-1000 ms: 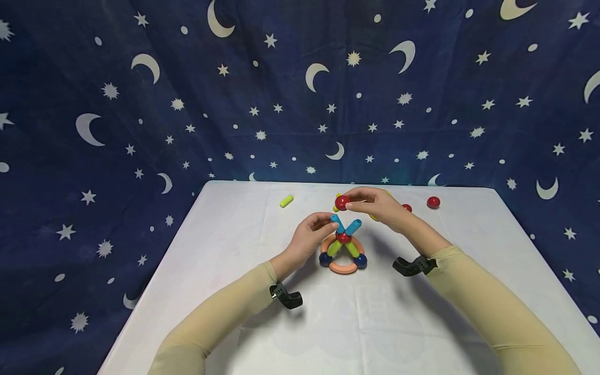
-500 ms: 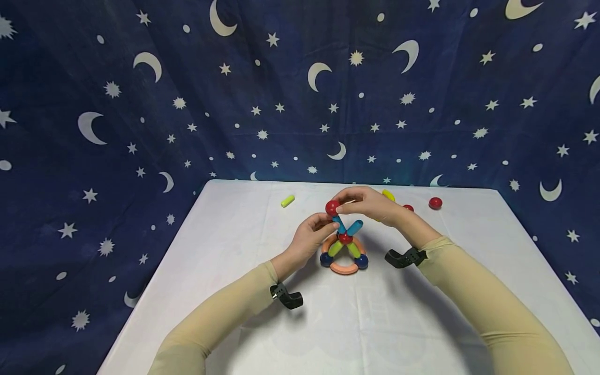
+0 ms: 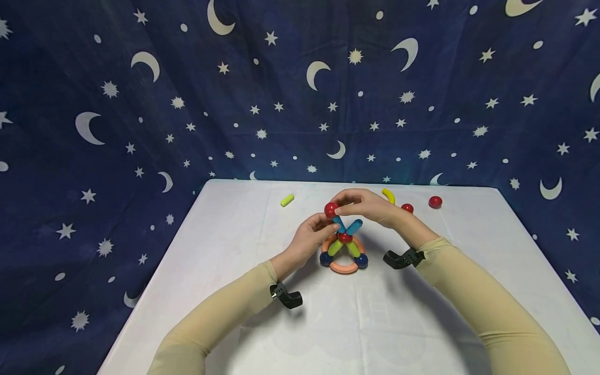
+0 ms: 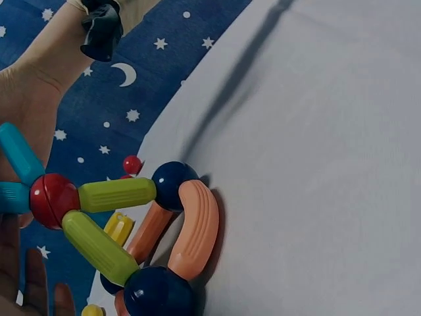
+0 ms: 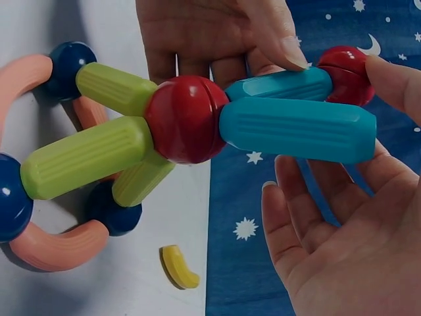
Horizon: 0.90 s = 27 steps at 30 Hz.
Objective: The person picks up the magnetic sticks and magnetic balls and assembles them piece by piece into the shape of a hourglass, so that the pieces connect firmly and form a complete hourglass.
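A construction of magnetic sticks and balls stands on the table. Its base is a ring of orange curved sticks (image 3: 344, 268) and dark blue balls (image 3: 326, 259). Lime sticks (image 5: 89, 158) rise from it to a red middle ball (image 5: 187, 118), from which two turquoise sticks (image 5: 299, 130) fork upward. With thumb and fingers, my left hand (image 3: 307, 239) pinches the left turquoise stick (image 5: 283, 84). My right hand (image 3: 367, 207) pinches a red ball (image 5: 345, 76) at that stick's upper end, where the two meet. The right turquoise stick's tip is bare.
Towards the table's back edge lie a lime stick (image 3: 287, 200), a yellow curved stick (image 3: 388, 196) and two red balls (image 3: 435, 202). A dark blue star-patterned cloth (image 3: 281, 94) hangs behind the white table (image 3: 300, 338).
My right hand has moved left and slightly down, bringing the red ball onto the left turquoise stick's tip. The left hand keeps its hold. The yellow curved stick behind has come into fuller view.
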Tool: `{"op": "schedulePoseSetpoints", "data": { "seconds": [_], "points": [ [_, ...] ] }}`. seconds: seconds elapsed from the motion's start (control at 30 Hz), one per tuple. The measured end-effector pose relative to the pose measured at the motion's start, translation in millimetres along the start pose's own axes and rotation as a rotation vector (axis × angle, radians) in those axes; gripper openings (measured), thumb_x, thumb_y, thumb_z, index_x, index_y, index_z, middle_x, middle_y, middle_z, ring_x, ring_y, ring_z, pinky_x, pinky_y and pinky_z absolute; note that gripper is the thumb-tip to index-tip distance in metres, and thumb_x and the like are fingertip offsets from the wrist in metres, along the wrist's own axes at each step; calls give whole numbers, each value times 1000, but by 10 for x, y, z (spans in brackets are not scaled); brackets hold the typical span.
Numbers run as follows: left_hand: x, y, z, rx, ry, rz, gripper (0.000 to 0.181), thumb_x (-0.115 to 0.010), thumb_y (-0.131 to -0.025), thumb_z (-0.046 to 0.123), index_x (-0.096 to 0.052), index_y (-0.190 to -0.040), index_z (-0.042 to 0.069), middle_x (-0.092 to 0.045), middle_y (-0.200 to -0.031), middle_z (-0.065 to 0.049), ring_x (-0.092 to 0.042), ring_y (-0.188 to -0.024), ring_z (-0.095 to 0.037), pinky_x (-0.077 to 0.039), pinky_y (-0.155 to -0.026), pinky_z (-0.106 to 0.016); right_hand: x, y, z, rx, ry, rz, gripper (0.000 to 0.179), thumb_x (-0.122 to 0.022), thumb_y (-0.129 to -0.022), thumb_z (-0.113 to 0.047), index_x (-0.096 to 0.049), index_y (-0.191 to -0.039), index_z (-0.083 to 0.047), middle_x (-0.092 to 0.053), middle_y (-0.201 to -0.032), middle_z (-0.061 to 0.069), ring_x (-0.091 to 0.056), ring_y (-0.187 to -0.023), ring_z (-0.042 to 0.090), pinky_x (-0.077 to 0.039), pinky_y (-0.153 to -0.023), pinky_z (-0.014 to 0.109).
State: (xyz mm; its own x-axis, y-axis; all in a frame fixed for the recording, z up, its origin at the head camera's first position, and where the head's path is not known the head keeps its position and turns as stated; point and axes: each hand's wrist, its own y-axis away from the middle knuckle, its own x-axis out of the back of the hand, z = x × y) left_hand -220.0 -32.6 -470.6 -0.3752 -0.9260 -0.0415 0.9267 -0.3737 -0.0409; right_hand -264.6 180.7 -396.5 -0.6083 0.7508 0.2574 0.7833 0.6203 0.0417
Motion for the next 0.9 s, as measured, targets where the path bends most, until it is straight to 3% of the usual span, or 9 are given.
{"op": "schedulePoseSetpoints", "data": {
  "seconds": [0.17,0.37,0.5,0.7,0.9],
  "points": [
    [-22,-43,-12,16,-55,-91,39,-72,-98,24,-65,-131,6,-69,-119,-3,-63,-113,-18,-52,-96,-34,6,24,20,9,-17,-1,36,-69,-97,-20,-65,-127,-2,-65,-123,14,-57,-116,32,-39,-107,61],
    [-64,-70,-8,18,-75,-157,36,-72,-98,25,-68,-131,11,-74,-112,-3,-66,-110,-18,-51,-93,-37,13,43,52,35,-35,-8,35,-65,-99,-20,-65,-130,-3,-66,-126,13,-57,-121,33,-38,-108,60],
    [-102,-98,-14,12,-109,-179,31,-73,-98,26,-71,-126,16,-74,-111,-1,-66,-110,-17,-51,-94,-36,52,84,84,28,-25,38,38,-63,-100,-21,-64,-133,-3,-64,-131,12,-53,-126,30,-34,-111,60],
    [-124,-118,-20,36,-144,-173,27,-73,-97,28,-72,-123,20,-77,-103,-6,-66,-108,-17,-49,-88,-36,243,227,150,-18,5,198,42,-62,-102,-28,-63,-134,-1,-64,-133,11,-58,-125,24,-45,-106,49],
    [-135,-118,-8,63,-165,-161,27,-74,-96,29,-73,-120,17,-76,-102,-2,-65,-107,-16,-50,-88,-37,551,446,311,-64,4,468,48,-63,-103,-37,-63,-133,0,-70,-124,3,-62,-115,20,-51,-95,32]
  ]
}}
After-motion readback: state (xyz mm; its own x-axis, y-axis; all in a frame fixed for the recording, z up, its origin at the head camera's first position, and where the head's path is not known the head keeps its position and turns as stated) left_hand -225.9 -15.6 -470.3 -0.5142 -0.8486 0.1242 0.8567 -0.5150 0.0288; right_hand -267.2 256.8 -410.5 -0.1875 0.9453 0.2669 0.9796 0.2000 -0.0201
